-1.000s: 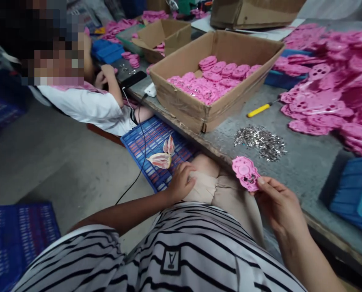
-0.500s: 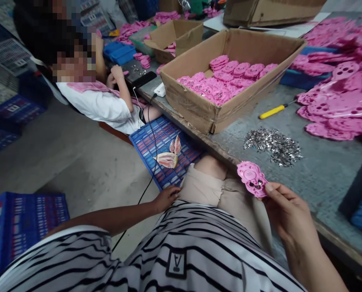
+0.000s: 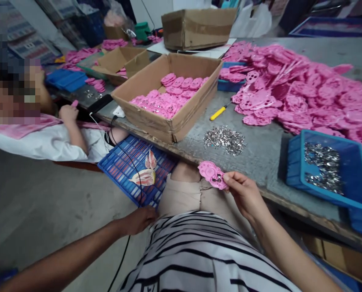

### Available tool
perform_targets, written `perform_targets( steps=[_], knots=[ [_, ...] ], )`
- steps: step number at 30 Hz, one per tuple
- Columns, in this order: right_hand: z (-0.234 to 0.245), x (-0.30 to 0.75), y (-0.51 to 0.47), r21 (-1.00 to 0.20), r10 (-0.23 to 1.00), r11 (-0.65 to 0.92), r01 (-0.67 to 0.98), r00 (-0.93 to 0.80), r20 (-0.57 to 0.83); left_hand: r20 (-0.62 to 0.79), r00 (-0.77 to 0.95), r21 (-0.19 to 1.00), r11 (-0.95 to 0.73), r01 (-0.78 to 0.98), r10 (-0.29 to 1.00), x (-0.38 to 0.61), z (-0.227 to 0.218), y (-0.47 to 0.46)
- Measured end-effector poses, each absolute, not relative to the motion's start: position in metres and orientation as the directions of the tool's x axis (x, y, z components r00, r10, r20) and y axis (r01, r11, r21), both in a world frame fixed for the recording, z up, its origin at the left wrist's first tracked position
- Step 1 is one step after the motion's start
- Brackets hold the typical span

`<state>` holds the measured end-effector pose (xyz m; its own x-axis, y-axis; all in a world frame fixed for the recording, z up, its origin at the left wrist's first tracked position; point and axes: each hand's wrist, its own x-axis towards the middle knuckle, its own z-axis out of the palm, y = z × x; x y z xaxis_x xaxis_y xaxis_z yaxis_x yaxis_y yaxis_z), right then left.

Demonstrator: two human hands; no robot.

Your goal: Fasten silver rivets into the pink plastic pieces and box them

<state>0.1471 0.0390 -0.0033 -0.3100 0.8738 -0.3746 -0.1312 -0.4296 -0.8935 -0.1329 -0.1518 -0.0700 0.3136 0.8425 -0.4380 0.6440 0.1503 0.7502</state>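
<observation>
My right hand (image 3: 244, 192) pinches a flat pink plastic piece (image 3: 212, 174) by its right end, between thumb and fingers. It is held over my lap, close to the table's front edge. Small shiny bits sit in dark recesses near the thumb. On the tabletop just beyond lies a loose heap of small silvery metal parts (image 3: 225, 140). My left hand (image 3: 141, 221) is low beside my shorts (image 3: 181, 190), its fingers curled closed; what is in them, if anything, is hidden.
A cardboard box (image 3: 193, 115) holds many pink pieces. Right of it lie a yellow-handled tool (image 3: 219, 113) and a big pink pile (image 3: 309, 93). A blue bin (image 3: 295, 162) contains silvery parts. Fruit pieces (image 3: 144, 177) rest on a blue crate (image 3: 117, 162). A co-worker's hand (image 3: 68, 114) is at left.
The view has swung right, bringing the blue bin of metal parts into sight. My right hand still holds the pink piece. My left hand's fingers now look more curled.
</observation>
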Motion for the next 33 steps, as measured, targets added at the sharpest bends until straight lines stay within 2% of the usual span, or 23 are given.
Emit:
perform_targets(
  steps=[2, 3, 5, 6, 8, 10, 11, 14, 18, 25, 33],
  knots=[
    [-0.002, 0.144, 0.040, -0.879, 0.864, -0.450, -0.157, -0.326, -0.384, -0.408, 0.296, 0.745, 0.127, 0.655, 0.864, -0.126, -0.056, -0.128],
    [0.000, 0.142, 0.041, -0.871, 0.860, -0.459, -0.177, -0.333, -0.386, -0.365, 0.228, 0.748, 0.138, 0.649, 0.903, -0.118, -0.048, -0.114],
    [0.002, 0.138, 0.043, -0.855, 0.859, -0.470, -0.220, -0.335, -0.386, -0.264, 0.137, 0.831, 0.153, 0.534, 0.955, -0.094, -0.034, -0.083],
    [0.004, 0.137, 0.044, -0.850, 0.861, -0.471, -0.236, -0.333, -0.385, -0.230, 0.080, 0.891, 0.177, 0.419, 0.970, -0.080, -0.027, -0.067],
    [0.007, 0.134, 0.045, -0.847, 0.865, -0.468, -0.250, -0.325, -0.382, -0.232, 0.009, 0.971, 0.231, 0.061, 0.973, -0.050, -0.016, -0.039],
    [0.008, 0.133, 0.046, -0.854, 0.874, -0.455, -0.253, -0.309, -0.375, -0.247, -0.082, 0.946, 0.222, -0.236, 0.966, -0.024, -0.009, -0.017],
    [0.009, 0.133, 0.046, -0.859, 0.880, -0.446, -0.251, -0.299, -0.369, -0.259, -0.075, 0.915, 0.220, -0.337, 0.963, -0.014, -0.006, -0.010],
    [0.009, 0.133, 0.046, -0.884, 0.901, -0.408, -0.229, -0.260, -0.348, -0.268, -0.069, 0.828, 0.193, -0.526, 0.961, 0.004, -0.001, 0.003],
    [0.007, 0.133, 0.047, -0.912, 0.917, -0.370, -0.176, -0.227, -0.328, -0.288, -0.115, 0.799, 0.172, -0.576, 0.951, 0.011, 0.002, 0.008],
    [0.011, 0.134, 0.045, -0.950, 0.902, -0.301, -0.086, -0.348, -0.254, -0.243, -0.201, 0.868, 0.120, -0.483, 0.949, 0.014, 0.002, 0.012],
    [0.012, 0.133, 0.042, -0.956, 0.889, -0.293, 0.018, -0.362, -0.279, -0.233, -0.256, 0.893, 0.102, -0.438, 0.938, 0.011, 0.001, 0.014]
  ],
)
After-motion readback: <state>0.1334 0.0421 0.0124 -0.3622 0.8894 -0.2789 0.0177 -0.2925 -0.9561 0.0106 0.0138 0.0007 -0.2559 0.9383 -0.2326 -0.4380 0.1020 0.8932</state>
